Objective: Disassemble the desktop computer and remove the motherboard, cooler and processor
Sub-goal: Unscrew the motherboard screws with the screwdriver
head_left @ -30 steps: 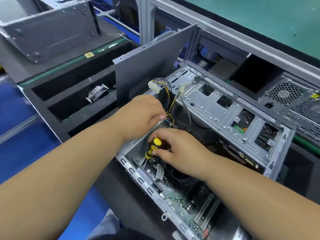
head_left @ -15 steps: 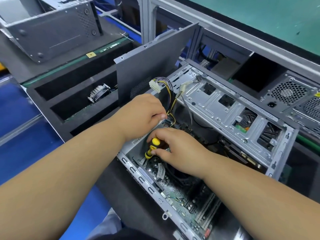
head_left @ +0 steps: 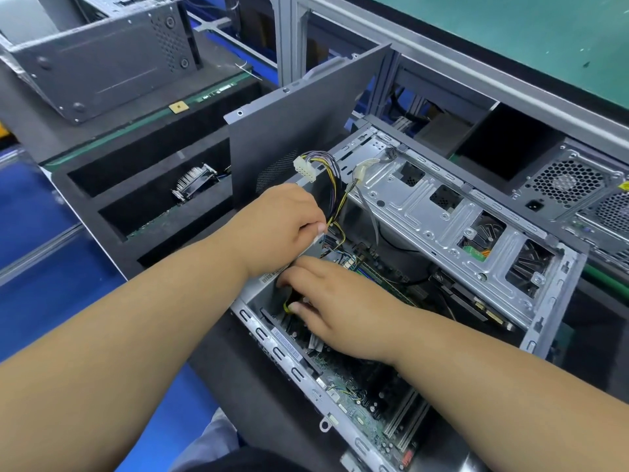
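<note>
The open desktop case lies on its side in front of me. Its green motherboard shows at the bottom, partly under my right arm. My right hand is down inside the case, fingers curled round a yellow-handled screwdriver; only a sliver of the handle shows. My left hand grips the case's near upper edge beside the bundle of power cables with a white connector. The cooler inside the case is hidden by my right hand.
The grey side panel stands upright behind the case. A black foam tray at left holds a loose heatsink. Another grey case sits at far left, and power supplies stand at right.
My right hand has pushed deeper into the case, now covering most of the yellow screwdriver handle. My left hand stays on the case edge.
</note>
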Action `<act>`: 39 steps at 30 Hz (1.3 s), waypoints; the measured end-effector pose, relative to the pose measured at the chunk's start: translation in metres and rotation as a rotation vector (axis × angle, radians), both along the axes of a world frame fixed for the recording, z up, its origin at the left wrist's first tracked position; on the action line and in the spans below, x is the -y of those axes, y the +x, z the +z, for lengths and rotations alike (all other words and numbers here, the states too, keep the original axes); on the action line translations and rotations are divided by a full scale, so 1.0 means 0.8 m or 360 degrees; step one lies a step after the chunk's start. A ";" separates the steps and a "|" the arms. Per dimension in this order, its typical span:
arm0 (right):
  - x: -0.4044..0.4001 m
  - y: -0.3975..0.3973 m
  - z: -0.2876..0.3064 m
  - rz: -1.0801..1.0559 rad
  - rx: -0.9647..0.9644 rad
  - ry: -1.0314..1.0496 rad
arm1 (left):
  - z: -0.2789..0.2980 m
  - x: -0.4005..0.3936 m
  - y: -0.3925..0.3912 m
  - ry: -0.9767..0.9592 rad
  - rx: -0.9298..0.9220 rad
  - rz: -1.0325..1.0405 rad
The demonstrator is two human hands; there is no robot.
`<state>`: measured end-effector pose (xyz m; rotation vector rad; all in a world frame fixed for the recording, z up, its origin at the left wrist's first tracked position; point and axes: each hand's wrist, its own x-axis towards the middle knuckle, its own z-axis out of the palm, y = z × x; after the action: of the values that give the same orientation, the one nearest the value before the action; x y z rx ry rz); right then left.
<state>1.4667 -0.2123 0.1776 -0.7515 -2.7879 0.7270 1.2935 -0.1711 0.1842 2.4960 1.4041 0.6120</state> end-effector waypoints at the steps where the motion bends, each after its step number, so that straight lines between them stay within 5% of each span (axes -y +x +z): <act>1: 0.001 -0.001 0.000 0.0001 -0.0035 -0.0013 | 0.000 0.000 0.000 0.0005 -0.0001 -0.0001; 15: -0.006 0.000 -0.003 -0.0365 -0.0386 -0.0402 | -0.001 0.000 -0.001 -0.0011 -0.0043 0.0024; 25: -0.005 0.004 -0.001 -0.0120 -0.0414 -0.0534 | -0.002 0.000 -0.001 0.0012 -0.0033 0.0020; 39: -0.003 0.005 0.001 -0.0329 -0.0515 -0.0867 | -0.001 0.001 -0.001 0.0021 -0.0026 0.0009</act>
<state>1.4704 -0.2098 0.1783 -0.8907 -2.1957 1.4417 1.2923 -0.1717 0.1837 2.5138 1.4179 0.6051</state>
